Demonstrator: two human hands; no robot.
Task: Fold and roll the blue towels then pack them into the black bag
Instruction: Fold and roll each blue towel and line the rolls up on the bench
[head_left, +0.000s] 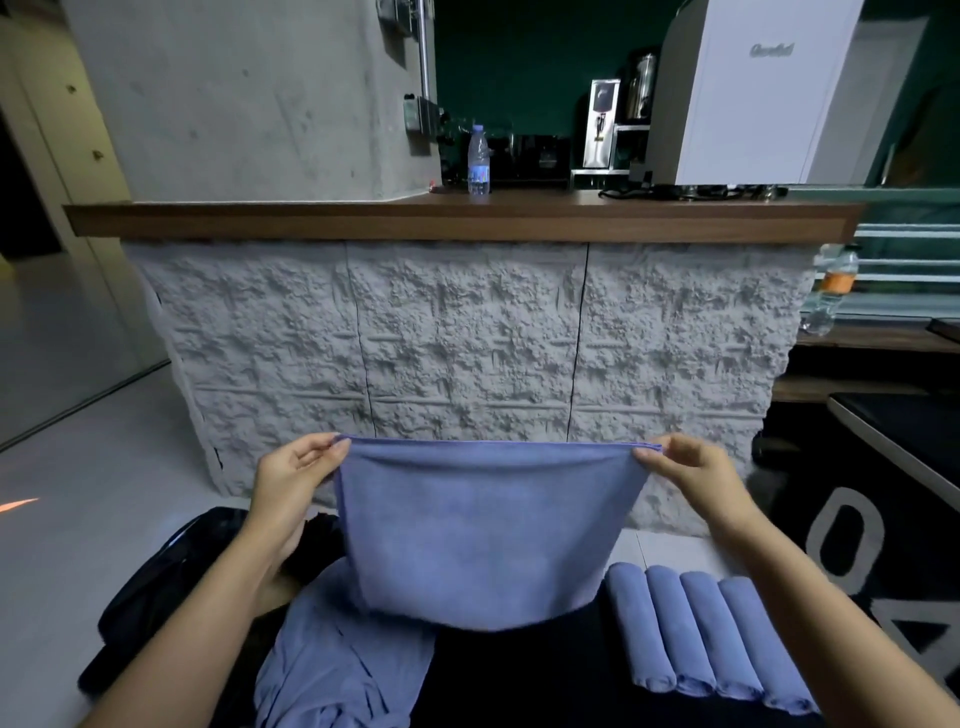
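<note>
Towel cloth hangs between my two hands in the head view: my left hand (296, 480) pinches the upper left corner of a blue towel (485, 530) with its fingers (324, 447) closed on the hem, and my right hand (691, 473) pinches the upper right corner the same way. The towel's top edge is pulled straight and level, the rest drooping in front of me. Below it on the right, four rolled blue towels (711, 634) lie side by side, touching. Loose blue towels (337, 665) sit crumpled at lower left. The black bag (171, 577) lies under my left forearm, near the textured front of a desk (467, 221).
</note>
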